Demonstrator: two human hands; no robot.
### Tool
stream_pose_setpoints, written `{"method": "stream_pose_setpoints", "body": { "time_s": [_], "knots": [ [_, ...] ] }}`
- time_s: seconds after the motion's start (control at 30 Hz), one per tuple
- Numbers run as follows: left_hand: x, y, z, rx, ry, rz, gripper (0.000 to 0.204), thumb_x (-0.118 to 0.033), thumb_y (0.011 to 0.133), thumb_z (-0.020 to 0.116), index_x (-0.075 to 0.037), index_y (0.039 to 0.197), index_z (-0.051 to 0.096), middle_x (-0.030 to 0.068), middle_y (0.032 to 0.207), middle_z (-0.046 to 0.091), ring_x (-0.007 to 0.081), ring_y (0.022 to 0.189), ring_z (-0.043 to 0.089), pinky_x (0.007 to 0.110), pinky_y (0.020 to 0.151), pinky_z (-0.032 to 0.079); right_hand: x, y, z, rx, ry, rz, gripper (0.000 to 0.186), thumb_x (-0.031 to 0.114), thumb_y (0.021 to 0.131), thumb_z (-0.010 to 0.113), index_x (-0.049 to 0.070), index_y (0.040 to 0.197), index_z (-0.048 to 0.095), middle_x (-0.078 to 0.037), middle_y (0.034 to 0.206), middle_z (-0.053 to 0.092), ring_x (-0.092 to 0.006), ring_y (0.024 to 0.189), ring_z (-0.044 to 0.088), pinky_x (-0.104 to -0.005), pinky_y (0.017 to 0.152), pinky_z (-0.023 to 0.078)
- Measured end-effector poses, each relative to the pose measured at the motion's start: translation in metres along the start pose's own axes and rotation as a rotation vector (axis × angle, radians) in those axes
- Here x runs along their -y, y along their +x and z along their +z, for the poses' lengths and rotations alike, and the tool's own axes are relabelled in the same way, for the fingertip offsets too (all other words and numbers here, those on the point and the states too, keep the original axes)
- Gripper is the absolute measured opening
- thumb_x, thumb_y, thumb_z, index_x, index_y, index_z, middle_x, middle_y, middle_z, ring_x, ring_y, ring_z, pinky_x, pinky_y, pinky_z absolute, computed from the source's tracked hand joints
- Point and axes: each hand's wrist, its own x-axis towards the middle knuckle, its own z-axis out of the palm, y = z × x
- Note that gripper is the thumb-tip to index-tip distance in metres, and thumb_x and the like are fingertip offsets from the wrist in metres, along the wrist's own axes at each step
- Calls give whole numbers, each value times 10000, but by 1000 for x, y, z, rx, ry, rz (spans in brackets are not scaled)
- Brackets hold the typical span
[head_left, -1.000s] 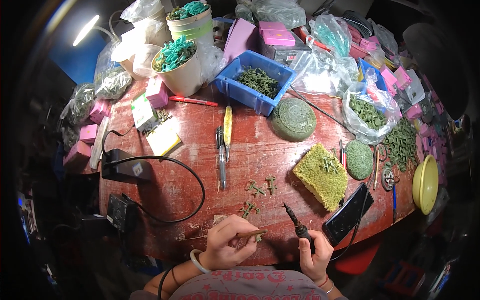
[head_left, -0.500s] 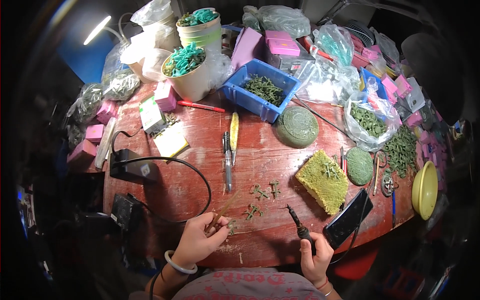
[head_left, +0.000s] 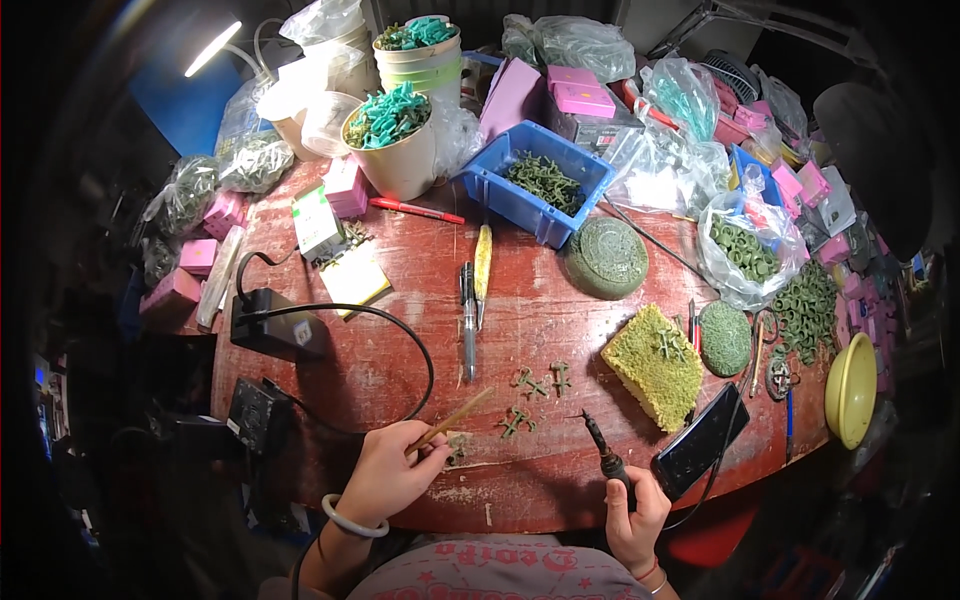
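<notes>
My left hand [head_left: 392, 472], near the table's front edge, pinches a thin tan stick [head_left: 463, 410] that slants up to the right. A small dark green piece [head_left: 456, 455] shows at its fingertips; whether it is gripped or lies on the table I cannot tell. In my right hand [head_left: 636, 512] is a soldering-iron-like pen [head_left: 608, 458] with a dark handle and a fine tip pointing up and left. Between the hands, a little farther off, lie several small green branched pieces [head_left: 517, 423]. More of them rest on a yellow-green sponge block [head_left: 655, 368] beyond my right hand.
A black phone [head_left: 700, 440] lies right of the pen, a cable across it. Another black cable [head_left: 425, 345] loops left from a black box [head_left: 275, 325]. Pens and a yellow-handled tool [head_left: 483, 262] lie mid-table. Farther back stand a blue bin [head_left: 480, 182], green discs [head_left: 607, 258] and tubs.
The whole view has shifted slightly. My left hand has turned a little, and the stick now leans lower to the right. My right hand holds the pen much as before.
</notes>
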Motion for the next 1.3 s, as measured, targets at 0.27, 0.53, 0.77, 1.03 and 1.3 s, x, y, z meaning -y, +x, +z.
{"method": "stream_pose_setpoints", "body": {
  "time_s": [0.27,0.53,0.77,1.03,1.3],
  "knots": [
    [-11,-8,-3,-81,48,21,79,-23,885,785,34,885,731,83,715,662,94,603,550,282,565,423,1,1,-2,10,-10,-1,162,104,975,727,-33,988,642,-157,835,654,-307,693,635,-363,638,495],
    [-39,-2,13,-192,47,255,104,3,860,796,38,899,706,79,727,619,110,608,555,278,558,413,0,1,-1,8,1,-18,151,97,971,727,-30,990,648,-150,830,655,-306,691,640,-363,631,496],
    [-35,22,55,-196,252,444,203,14,860,764,18,1042,675,120,977,633,271,783,702,366,655,566,-2,0,0,-1,57,6,153,102,973,732,-28,996,654,-150,834,663,-302,688,639,-360,634,500],
    [-38,26,71,-167,248,554,173,27,833,741,-18,996,703,97,936,621,272,717,687,358,619,560,-3,0,-2,-7,62,-7,158,109,974,735,-27,1005,659,-146,838,670,-299,692,645,-357,636,505],
    [-36,28,74,-156,370,551,174,5,815,740,-42,981,719,80,921,613,268,700,679,376,615,560,-2,1,-3,-17,68,-13,160,113,973,741,-24,1005,665,-142,845,677,-289,693,651,-352,634,507]
  ]
}}
